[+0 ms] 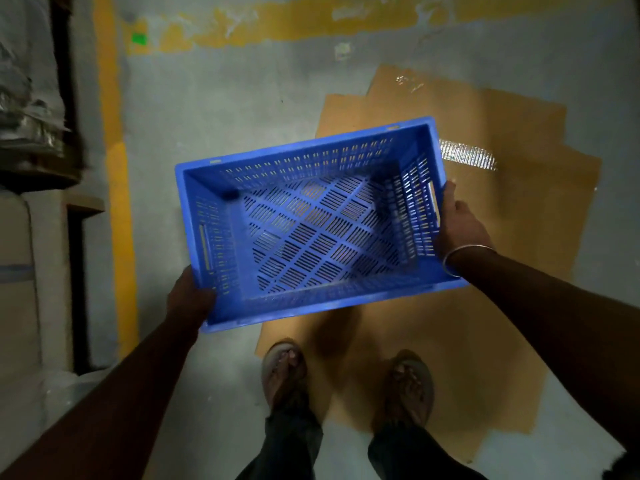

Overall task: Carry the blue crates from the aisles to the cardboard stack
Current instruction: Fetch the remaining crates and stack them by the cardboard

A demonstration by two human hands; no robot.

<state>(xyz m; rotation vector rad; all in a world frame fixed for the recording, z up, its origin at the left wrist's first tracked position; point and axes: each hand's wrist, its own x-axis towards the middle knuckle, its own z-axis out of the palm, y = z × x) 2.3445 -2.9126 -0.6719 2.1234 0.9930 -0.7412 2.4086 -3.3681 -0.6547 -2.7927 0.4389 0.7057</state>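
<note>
Head view
Crate: an empty blue crate (318, 223) is being held in the air, open side up, tilted so its right end sits higher in the picture, above the near-left part of the cardboard (512, 209).
Left hand: the left hand (188, 297) is being kept at the crate's near-left corner; its fingers are hidden under the wall, so whether they are curled round it cannot be told.
Right hand: the right hand (460, 221) is being pressed to the right end wall beside the handle slot, thumb along the rim; the other fingers are hidden behind the wall. A bangle (465, 256) is being worn at that wrist.
Cardboard: flattened sheets are lying on the grey floor (214, 109), right of the yellow line (119, 209); the feet (412, 382) are being kept on the sheets' near edge.
Step judged: the crate is probably being lowered onto the cardboard.
Done well: it is best being levelled first, both ends lowered together, clear of the toes, fingers being freed only once the base is resting flat.
</note>
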